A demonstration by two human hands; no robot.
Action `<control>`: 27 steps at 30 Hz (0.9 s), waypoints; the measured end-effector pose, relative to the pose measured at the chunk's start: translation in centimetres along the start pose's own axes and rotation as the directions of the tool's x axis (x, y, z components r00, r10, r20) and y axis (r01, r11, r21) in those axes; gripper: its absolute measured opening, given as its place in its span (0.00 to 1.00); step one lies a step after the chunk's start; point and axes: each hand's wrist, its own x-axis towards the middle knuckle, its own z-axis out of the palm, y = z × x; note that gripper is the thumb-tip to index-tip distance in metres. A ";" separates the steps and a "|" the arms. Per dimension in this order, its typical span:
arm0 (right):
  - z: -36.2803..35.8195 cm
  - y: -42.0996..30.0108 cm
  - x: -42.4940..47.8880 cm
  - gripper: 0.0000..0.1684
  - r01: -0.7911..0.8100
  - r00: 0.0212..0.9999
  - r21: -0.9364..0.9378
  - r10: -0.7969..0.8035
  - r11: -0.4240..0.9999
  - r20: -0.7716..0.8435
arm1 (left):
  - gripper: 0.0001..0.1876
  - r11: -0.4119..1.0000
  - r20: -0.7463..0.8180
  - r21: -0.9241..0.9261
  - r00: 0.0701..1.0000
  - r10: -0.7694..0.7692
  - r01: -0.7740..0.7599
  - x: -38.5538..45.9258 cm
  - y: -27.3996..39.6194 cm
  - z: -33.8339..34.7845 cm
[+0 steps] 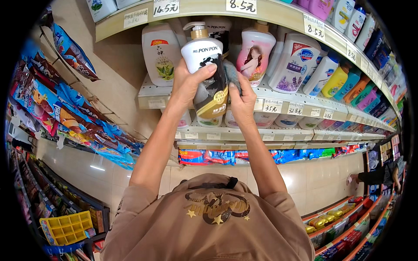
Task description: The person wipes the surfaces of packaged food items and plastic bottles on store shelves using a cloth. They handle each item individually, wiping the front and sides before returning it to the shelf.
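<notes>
My left hand (186,81) grips a white, black and gold Pon Pon pump bottle (210,94) by its left side, thumb across the front. The bottle is tilted slightly, its pump head at the top, in front of the shelf (261,93). A grey-blue cloth (232,72) is pinched in my right hand (242,98) and lies against the bottle's right side. Behind it, partly hidden, stands a similar dark-labelled bottle (219,27). To the left is a white bottle with a green plant label (160,55); a pink-and-white pump bottle (256,53) stands on the right.
Safeguard bottles (294,65) and colourful bottles line the shelf rightward. Above, a price-tagged shelf edge (202,9) overhangs. Hanging snack bags (68,111) are at the left. Blue and red packets (225,157) lie low down. A person (375,177) is at the far right, beside red-edged shelves (343,225).
</notes>
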 end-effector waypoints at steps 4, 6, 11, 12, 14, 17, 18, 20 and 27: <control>-0.7 -2.5 0.7 0.20 -0.037 0.999 0.089 0.040 0.995 -0.034 | 0.31 0.998 0.052 -0.011 0.997 -0.056 0.057 -1.6 0.5 -0.1; -1.4 -4.6 1.3 0.21 0.021 1.000 0.035 -0.021 0.999 0.003 | 0.32 0.998 0.066 0.054 0.997 -0.027 0.023 -2.8 0.6 0.0; -1.9 -8.4 2.6 0.21 0.309 0.951 -0.144 -0.304 0.940 0.055 | 0.33 0.991 0.117 0.128 0.993 0.014 -0.029 -4.2 -0.1 -0.1; -2.1 -9.1 2.6 0.21 0.305 0.952 -0.149 -0.297 0.941 0.075 | 0.34 0.982 0.114 0.191 0.993 -0.004 -0.018 -4.3 -0.2 -0.3; -2.3 -9.7 2.6 0.19 0.323 0.945 -0.155 -0.310 0.934 0.102 | 0.36 0.983 0.111 0.181 0.994 -0.024 0.004 -4.7 -0.7 -0.4; -2.6 -10.1 2.7 0.20 0.371 0.925 -0.217 -0.339 0.903 0.171 | 0.38 0.980 0.120 0.198 0.992 -0.029 0.005 -4.6 -1.0 -0.5; -2.5 -10.5 2.7 0.20 0.425 0.899 -0.278 -0.366 0.861 0.241 | 0.38 0.976 0.122 0.216 0.992 -0.035 0.008 -4.6 -1.1 -0.5; -1.7 -11.5 2.8 0.19 0.534 0.834 -0.380 -0.397 0.755 0.383 | 0.39 0.951 0.117 0.305 0.993 0.017 -0.052 -4.5 -1.6 -0.4; 1.5 -11.1 2.5 0.22 0.599 0.788 -0.435 -0.398 0.672 0.470 | 0.39 0.920 0.111 0.390 0.994 -0.004 -0.039 -4.2 -2.1 -0.9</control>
